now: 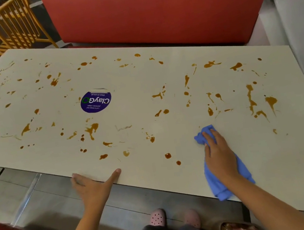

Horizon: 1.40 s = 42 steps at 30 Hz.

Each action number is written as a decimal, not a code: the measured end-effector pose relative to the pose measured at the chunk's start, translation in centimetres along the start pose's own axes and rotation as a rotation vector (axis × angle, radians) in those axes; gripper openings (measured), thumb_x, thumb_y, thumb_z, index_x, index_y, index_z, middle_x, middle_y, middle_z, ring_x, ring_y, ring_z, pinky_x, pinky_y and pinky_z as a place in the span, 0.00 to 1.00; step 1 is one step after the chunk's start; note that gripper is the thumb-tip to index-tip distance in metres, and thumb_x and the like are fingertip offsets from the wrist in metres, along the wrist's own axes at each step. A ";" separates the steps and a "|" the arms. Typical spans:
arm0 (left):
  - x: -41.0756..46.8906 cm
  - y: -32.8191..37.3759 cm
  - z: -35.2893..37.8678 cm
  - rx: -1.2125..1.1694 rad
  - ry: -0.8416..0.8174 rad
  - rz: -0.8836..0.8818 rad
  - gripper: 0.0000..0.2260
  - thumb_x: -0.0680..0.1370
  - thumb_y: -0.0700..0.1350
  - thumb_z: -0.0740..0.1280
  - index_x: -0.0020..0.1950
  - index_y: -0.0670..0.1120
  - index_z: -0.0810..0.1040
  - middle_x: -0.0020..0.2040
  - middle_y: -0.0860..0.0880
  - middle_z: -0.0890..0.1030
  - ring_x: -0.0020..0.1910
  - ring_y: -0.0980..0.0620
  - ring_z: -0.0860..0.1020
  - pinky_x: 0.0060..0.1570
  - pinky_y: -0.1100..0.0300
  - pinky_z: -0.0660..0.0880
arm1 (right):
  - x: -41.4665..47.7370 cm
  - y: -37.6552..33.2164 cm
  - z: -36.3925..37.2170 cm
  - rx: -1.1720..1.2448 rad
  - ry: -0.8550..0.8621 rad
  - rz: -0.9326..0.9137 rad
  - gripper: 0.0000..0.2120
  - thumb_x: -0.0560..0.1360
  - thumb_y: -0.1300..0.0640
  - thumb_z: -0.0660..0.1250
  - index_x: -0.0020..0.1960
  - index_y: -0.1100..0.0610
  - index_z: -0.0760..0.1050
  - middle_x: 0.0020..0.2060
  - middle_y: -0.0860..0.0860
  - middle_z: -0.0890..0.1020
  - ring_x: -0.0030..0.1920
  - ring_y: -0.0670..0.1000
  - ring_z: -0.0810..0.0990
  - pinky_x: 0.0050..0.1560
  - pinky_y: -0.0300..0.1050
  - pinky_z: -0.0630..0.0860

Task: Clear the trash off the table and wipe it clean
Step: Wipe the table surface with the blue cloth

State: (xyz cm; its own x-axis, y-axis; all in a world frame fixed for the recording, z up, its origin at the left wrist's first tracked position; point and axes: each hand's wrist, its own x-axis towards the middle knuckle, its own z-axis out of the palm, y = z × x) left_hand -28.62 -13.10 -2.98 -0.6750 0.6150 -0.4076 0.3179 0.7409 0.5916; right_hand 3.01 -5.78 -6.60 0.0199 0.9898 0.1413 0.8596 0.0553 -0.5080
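While the right hand (217, 150) presses the blue cloth (217, 186) flat on the table (143, 88), nothing is being pinched: fingers are laid out fairly straight on top, palm down. The cloth is bunched under the fingertips and trails back to the near edge. A flat palm spreads the load, which is my guess at why it's held that way.

Left hand (93, 185) is at the near edge, left of centre. Thumb is stretched out on the top, fingers are spread and a bit blurred, and it holds nothing. It looks like a brace for leaning in.

Cloth is on the near right part of the table. Brown sauce splatters (271, 101) cover nearly the whole surface: far, left, and just beyond the cloth. Two small drops (168, 155) sit between the hands. The patch right around the cloth looks cleaner.

No loose trash shows on the tabletop, so I judge that half done and the wiping barely begun. The round purple sticker (96, 101) mid-table is printed signage, not dirt.

Starting at the near right corner makes sense: shortest reach, and strokes can work outward and left. The far edge by the red bench back (150, 11) will need a longer lean. Risk: one cloth across this many stains may smear, not lift.

Some wrapped item (237, 228) sits low near the feet; I can't tell what it is.
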 end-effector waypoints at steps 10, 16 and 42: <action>2.0 -1.0 -1.2 0.478 -0.033 0.267 0.56 0.63 0.74 0.57 0.75 0.39 0.39 0.76 0.40 0.39 0.75 0.44 0.37 0.72 0.48 0.38 | -3.1 -4.7 2.2 0.113 -0.123 -0.203 0.20 0.77 0.54 0.53 0.66 0.56 0.71 0.65 0.55 0.72 0.65 0.51 0.67 0.63 0.39 0.68; 5.5 -1.8 -4.7 0.489 -0.054 0.413 0.50 0.66 0.71 0.58 0.76 0.42 0.43 0.77 0.44 0.43 0.76 0.47 0.40 0.73 0.50 0.41 | -2.1 -0.3 -1.2 0.121 -0.241 -0.179 0.19 0.77 0.52 0.56 0.67 0.52 0.70 0.69 0.47 0.67 0.67 0.46 0.67 0.65 0.29 0.59; 9.4 -3.2 -6.5 0.682 -0.093 0.539 0.61 0.57 0.81 0.37 0.75 0.38 0.52 0.76 0.38 0.52 0.75 0.41 0.49 0.73 0.46 0.48 | -0.5 -5.9 1.6 -0.028 0.029 0.321 0.20 0.80 0.61 0.55 0.71 0.57 0.64 0.72 0.56 0.62 0.71 0.58 0.62 0.63 0.50 0.67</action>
State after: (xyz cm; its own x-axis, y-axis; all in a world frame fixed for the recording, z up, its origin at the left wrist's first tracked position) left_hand -40.30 -11.42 -4.17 -0.2701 0.9258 -0.2646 0.9273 0.3241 0.1874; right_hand -2.94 -6.36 -5.05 0.3066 0.9518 0.0016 0.8206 -0.2634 -0.5071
